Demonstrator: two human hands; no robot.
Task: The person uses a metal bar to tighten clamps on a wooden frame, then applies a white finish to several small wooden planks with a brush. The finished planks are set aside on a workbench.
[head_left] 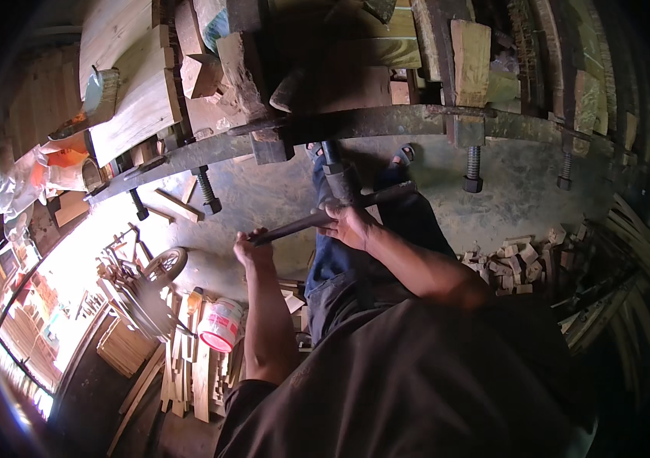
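A dark T-handle wrench point(294, 227) lies crosswise in front of my body. Its thick socket point(342, 183) points away from me, in line with a threaded bolt point(331, 153) below the metal beam point(386, 122). My left hand point(250, 248) is closed round the left end of the bar. Close to the socket, my right hand point(348, 227) is wrapped round the bar's middle. The bar's right end reaches over my thigh. How far the socket sits over the bolt, I cannot tell.
More threaded bolts point(474, 169) hang along the beam. Wooden boards point(130, 84) and blocks point(471, 65) are packed beyond it. A white and pink bucket point(220, 324) stands among wood strips at lower left, near a wheel point(165, 265). Wood offcuts point(519, 263) are heaped at right.
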